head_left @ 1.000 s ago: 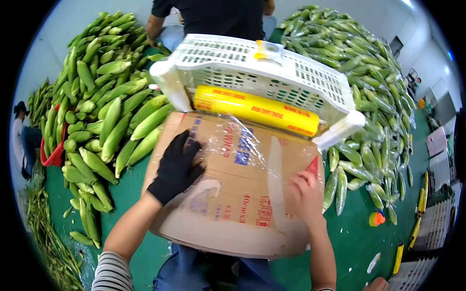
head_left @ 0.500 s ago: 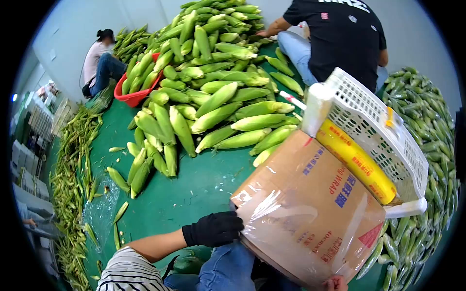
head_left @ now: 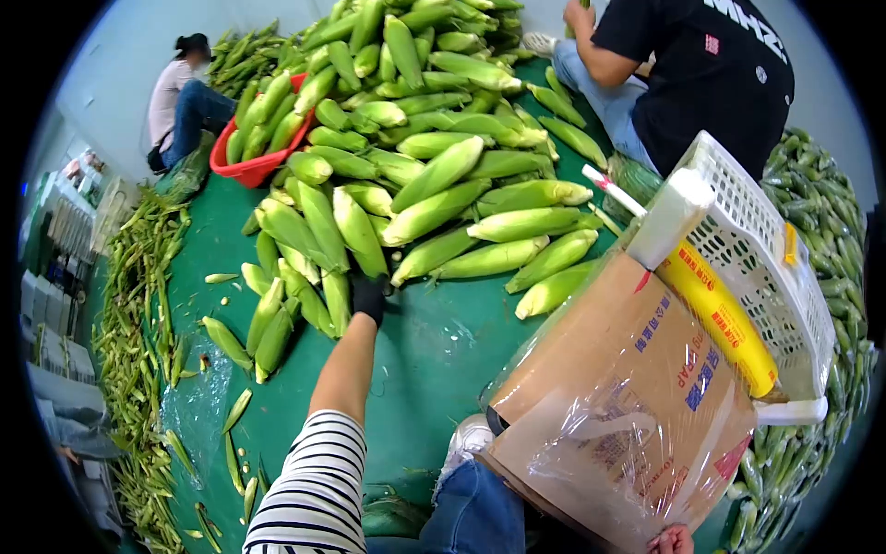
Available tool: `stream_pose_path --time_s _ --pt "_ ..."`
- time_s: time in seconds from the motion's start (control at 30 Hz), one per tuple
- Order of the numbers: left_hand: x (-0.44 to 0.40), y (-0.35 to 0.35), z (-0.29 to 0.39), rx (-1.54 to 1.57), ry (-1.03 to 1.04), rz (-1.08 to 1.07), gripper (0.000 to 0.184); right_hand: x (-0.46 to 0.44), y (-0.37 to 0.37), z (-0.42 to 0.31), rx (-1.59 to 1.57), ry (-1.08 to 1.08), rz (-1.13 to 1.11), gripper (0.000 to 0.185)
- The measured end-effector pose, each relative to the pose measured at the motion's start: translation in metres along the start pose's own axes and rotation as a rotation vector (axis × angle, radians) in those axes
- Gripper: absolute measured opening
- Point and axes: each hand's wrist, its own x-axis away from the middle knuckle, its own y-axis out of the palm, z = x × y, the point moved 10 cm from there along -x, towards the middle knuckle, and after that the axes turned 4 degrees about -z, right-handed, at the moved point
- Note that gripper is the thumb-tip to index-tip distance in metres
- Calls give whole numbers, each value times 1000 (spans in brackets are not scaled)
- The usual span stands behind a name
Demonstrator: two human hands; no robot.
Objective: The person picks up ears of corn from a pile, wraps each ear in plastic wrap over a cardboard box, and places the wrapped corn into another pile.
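My left hand [head_left: 368,297], in a black glove, reaches to the near edge of a pile of green corn ears [head_left: 443,175]. It touches or nearly touches an ear [head_left: 358,229]; its fingers are hidden. Bare, my right hand [head_left: 672,539] rests at the lower edge of a cardboard box [head_left: 628,397] covered in clear film, its fingers curled at the edge. Behind the box, a yellow roll of wrap [head_left: 720,319] lies against a white plastic crate [head_left: 766,268].
A red basket [head_left: 254,168] of corn stands at the upper left, near a seated person [head_left: 185,102]. Another person in black [head_left: 711,83] sits beyond the crate. Husks [head_left: 138,369] lie along the left, wrapped corn [head_left: 835,249] at the right.
My left hand has left the box and reached forward to the corn. My right hand has moved to the box's lower edge. The view has turned left.
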Motion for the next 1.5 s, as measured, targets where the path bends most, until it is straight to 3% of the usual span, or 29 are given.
stream_pose_path --time_s 0.03,0.07,0.17,0.2,0.23,0.27,0.3,0.33,0.37,0.43,0.5,0.53,0.57,0.6,0.67,0.8,0.87,0.97,1.03,1.1,1.13,1.17,1.2,1.27,1.3,1.33,1.4,1.43,1.5 --pt "-17 -1 -14 -56 -96 111 68 1 3 -8 -30 15 27 13" --pt "-26 3 -8 -24 21 132 75 -2 4 -12 -13 35 27 13" --pt "-10 18 29 -139 -133 -92 52 -4 -3 13 -35 133 68 9" --pt "-36 10 -15 -148 -116 -138 59 -6 -9 31 -85 165 93 6" --pt "-23 -1 -1 -150 -75 47 65 -7 -8 36 -112 160 94 5" --pt "-37 -11 -47 52 -226 15 65 -8 -8 38 -143 148 94 5" --pt "-22 -6 -45 286 -235 -103 59 -4 -9 35 -151 157 110 5" --pt "40 -4 11 325 -299 -126 57 -2 -5 28 -160 164 114 5" --pt "50 -14 -1 274 -285 -175 62 -2 -2 24 -167 163 112 5" --pt "128 -11 72 144 -188 -276 67 -4 -5 22 -147 106 135 6" --pt "185 12 147 72 3 -519 64 2 -2 29 -151 78 157 6" --pt "206 25 173 -122 99 -664 63 1 -2 33 -159 61 166 7" --pt "247 50 248 -83 355 -756 70 -2 -4 34 -165 37 177 7" --pt "276 69 281 -88 569 -844 80 -5 -4 34 -149 6 184 7" --pt "356 119 366 -217 1033 -1012 80 2 -4 34 -126 -38 232 8" --pt "473 209 370 -457 1297 -1321 68 19 1 16 37 -103 398 8" --pt "491 240 355 -575 1291 -1456 65 32 -3 -3 265 -74 410 8" --pt "493 266 347 -693 1264 -1555 64 56 -45 -20 -487 -470 572 8" --pt "492 271 344 -783 1171 -1622 65 31 -49 -56 -487 -514 544 27" --pt "486 271 347 -600 1108 -1646 67 -8 -18 -136 504 -539 450 55" --pt "479 266 345 -518 1065 -1654 67 -19 -12 -143 630 -595 432 62" --pt "466 253 352 -326 1058 -1529 83 -34 -5 -144 755 -657 415 70" --pt "442 236 344 -109 722 -1460 95 -46 2 -147 878 -725 406 78" --pt "435 204 341 -306 778 -1170 100 -57 -2 -144 814 -693 414 78" --pt "444 194 335 -428 972 -1057 93 -61 -4 -144 786 -682 407 77" --pt "446 189 326 -555 1114 -999 67 -64 -6 -145 772 -680 398 77" --pt "399 184 301 -563 723 -999 36 -66 -7 -147 737 -689 366 74" --pt "362 176 278 -284 240 -994 22 -65 -8 -147 729 -699 357 73" --pt "339 191 330 -18 307 -932 23 -63 -8 -147 731 -712 347 72"
